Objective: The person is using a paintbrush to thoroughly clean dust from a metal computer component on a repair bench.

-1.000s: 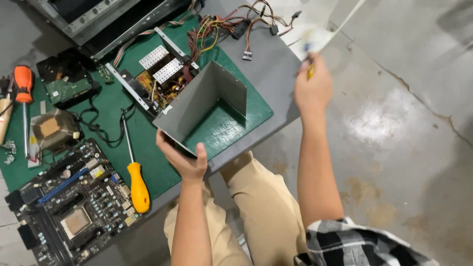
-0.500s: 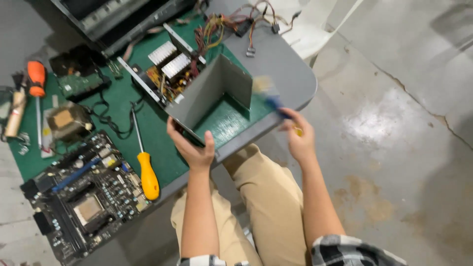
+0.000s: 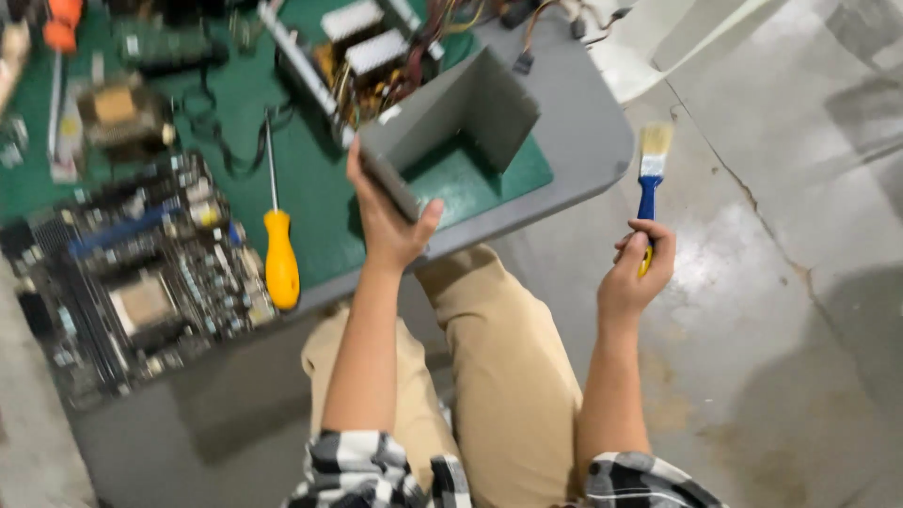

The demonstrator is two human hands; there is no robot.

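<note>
A motherboard (image 3: 132,282) lies at the left on the green mat (image 3: 320,216), with a yellow-handled screwdriver (image 3: 278,246) just beside it. The left hand (image 3: 388,221) clasps the near edge of a grey metal cover (image 3: 451,127), tilted above the mat's right corner. Off the table (image 3: 593,141), the right hand (image 3: 635,277) is closed around a blue-handled paintbrush (image 3: 649,174), bristles up.

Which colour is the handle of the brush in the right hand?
The brush handle is blue, seen in the head view, held in the right hand.
</note>
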